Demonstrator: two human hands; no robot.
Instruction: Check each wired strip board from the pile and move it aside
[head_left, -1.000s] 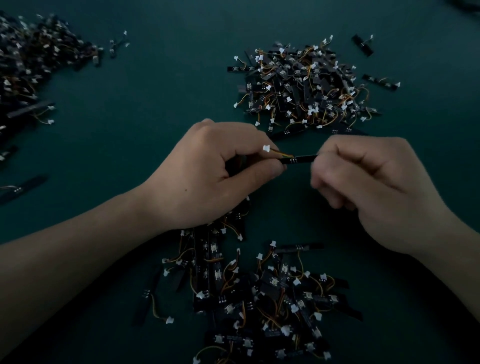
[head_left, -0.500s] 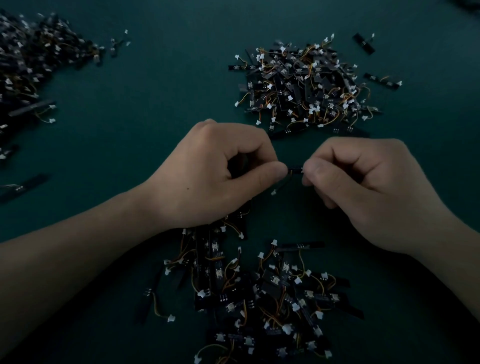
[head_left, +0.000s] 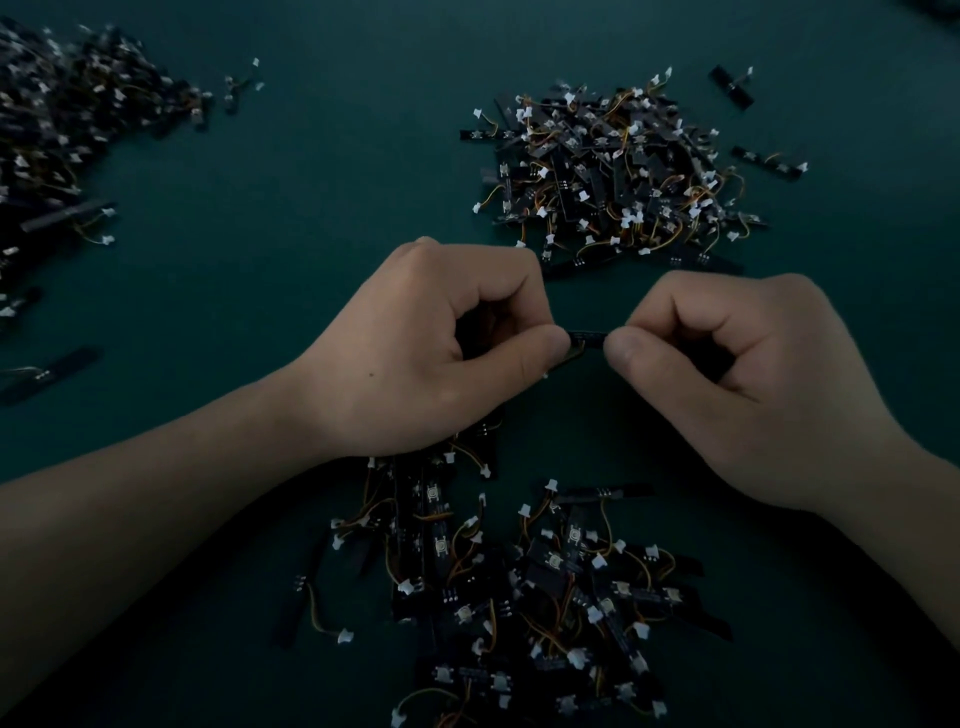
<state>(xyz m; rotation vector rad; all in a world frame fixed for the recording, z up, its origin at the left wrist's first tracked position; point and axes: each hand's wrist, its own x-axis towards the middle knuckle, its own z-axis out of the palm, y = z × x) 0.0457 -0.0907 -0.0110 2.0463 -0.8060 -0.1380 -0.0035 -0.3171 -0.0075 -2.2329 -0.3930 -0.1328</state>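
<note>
Fingers (head_left: 522, 283) of the left hand (head_left: 415, 353) and right hand (head_left: 737, 379) pinch one strip board (head_left: 588, 336) at mid-frame — less of it shows than a second ago. Likely mid-check; not yet set aside.

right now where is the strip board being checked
The strip board is mid-frame in the head view, pinched between the left hand and the right hand, with the far pile beyond, the near pile below.
</note>
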